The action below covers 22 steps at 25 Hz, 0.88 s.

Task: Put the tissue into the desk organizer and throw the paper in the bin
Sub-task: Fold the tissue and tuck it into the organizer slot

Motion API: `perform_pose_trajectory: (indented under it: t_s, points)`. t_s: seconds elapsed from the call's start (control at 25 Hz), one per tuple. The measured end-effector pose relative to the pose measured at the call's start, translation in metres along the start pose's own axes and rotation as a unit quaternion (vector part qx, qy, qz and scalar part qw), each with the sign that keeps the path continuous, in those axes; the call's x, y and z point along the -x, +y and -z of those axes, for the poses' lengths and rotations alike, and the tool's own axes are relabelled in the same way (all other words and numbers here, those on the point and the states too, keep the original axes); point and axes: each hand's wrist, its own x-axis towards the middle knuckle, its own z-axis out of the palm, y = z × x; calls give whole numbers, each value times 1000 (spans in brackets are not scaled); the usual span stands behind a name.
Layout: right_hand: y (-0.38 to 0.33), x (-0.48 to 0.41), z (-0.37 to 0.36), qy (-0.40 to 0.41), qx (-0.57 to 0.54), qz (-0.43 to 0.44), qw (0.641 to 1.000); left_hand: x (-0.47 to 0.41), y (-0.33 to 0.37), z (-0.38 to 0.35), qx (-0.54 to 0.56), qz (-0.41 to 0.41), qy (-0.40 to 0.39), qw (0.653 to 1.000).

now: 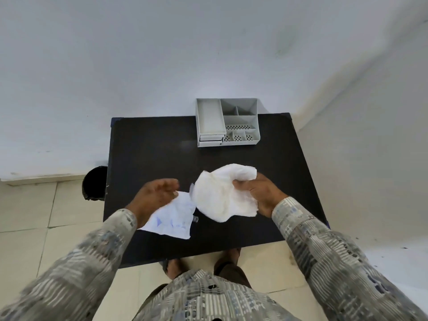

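Observation:
My right hand (258, 193) grips a crumpled white tissue (220, 195), held just above the middle of the black table (150, 154). A creased sheet of white paper (172, 218) with faint blue print lies on the table near its front edge. My left hand (155, 195) is over the paper's upper left corner with fingers spread, and I cannot tell if it touches the sheet. The grey desk organizer (228, 122) with several empty compartments stands at the table's far edge. A black bin (95, 183) sits on the floor left of the table.
A white wall rises behind the table and another stands on the right. Beige floor tiles surround the table. My feet (201, 262) are just past the table's front edge.

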Motion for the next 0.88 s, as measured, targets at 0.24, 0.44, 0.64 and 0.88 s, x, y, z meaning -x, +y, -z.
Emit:
perform_pose_trajectory:
  t_s: [0.24,0.44,0.64,0.88]
  points:
    - [-90,5,21,-102,69,15,992,25,64,-39,361,16,-192,912]
    - [-125,-1,34,-130,82,38,987,25,79,-45,553,33,-134,822]
    - [-132,-15,31,-198,133,25,971,45,91,-75,252,-1,-130,959]
    - [-173,-24,19,-218,312,39,924,49,117,-81,278,-13,-226,934]
